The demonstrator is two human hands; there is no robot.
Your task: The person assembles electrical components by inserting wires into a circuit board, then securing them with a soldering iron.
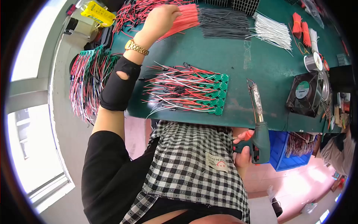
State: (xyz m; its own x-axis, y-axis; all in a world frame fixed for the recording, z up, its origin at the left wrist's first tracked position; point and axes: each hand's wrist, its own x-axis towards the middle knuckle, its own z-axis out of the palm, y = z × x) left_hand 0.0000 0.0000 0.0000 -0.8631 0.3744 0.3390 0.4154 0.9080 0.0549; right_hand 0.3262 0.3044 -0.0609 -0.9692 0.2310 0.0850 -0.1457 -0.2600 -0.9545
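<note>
My left hand [160, 20], with a gold watch at the wrist, reaches over the far left of the bench. Its fingers are curled closed above the left part of a pile of cut red wires [186, 18]; what they hold, if anything, is hidden. My right hand [242, 151] grips the dark green handle of a soldering gun [260, 130] at the bench's near edge, its metal tip pointing up and away. Between the hands lies a panel of small round green circuit boards [220, 93], with red, black and white wires [175, 87] running left from it.
Black wires [223, 23] and white wires [273, 31] lie along the far side. On the right stand a solder spool [313, 62] and a black fan [304, 91]. Wired boards [87, 82] hang at the left edge. A blue crate [279, 151] sits below right.
</note>
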